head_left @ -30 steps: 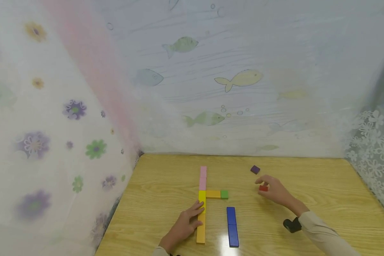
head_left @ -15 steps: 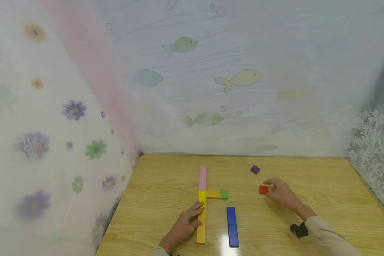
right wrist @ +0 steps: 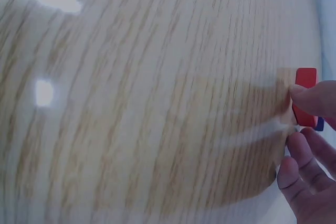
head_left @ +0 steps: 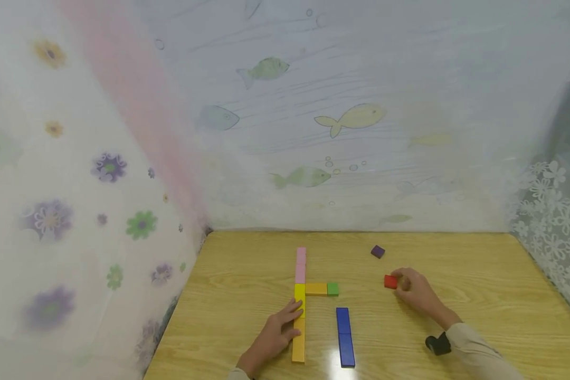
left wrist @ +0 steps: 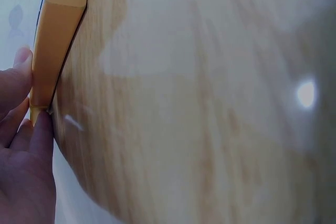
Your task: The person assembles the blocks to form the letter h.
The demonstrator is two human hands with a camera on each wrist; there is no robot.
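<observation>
My left hand (head_left: 274, 331) rests on a straight row of blocks. Its fingertips touch the yellow block (head_left: 300, 293), and its thumb lies on the long orange block (head_left: 298, 348), whose side fills the left wrist view's upper left. Pink blocks (head_left: 301, 265) continue the row at the far end. A shorter orange block (head_left: 316, 289) and a green block (head_left: 332, 289) branch off to the right. My right hand (head_left: 419, 292) pinches the right end of a small red block (head_left: 390, 281) with thumb and fingertip. In the right wrist view the thumb covers part of the red block (right wrist: 306, 75).
Two blue blocks (head_left: 345, 338) lie end to end, right of the row. A small dark purple block (head_left: 378, 252) sits beyond the red one. The wooden table (head_left: 247, 264) meets a fish-patterned sheet (head_left: 361, 158) at its back edge.
My right hand released the red block and drew back to the right, then returned to its right end. The left hand and the row stay put.
</observation>
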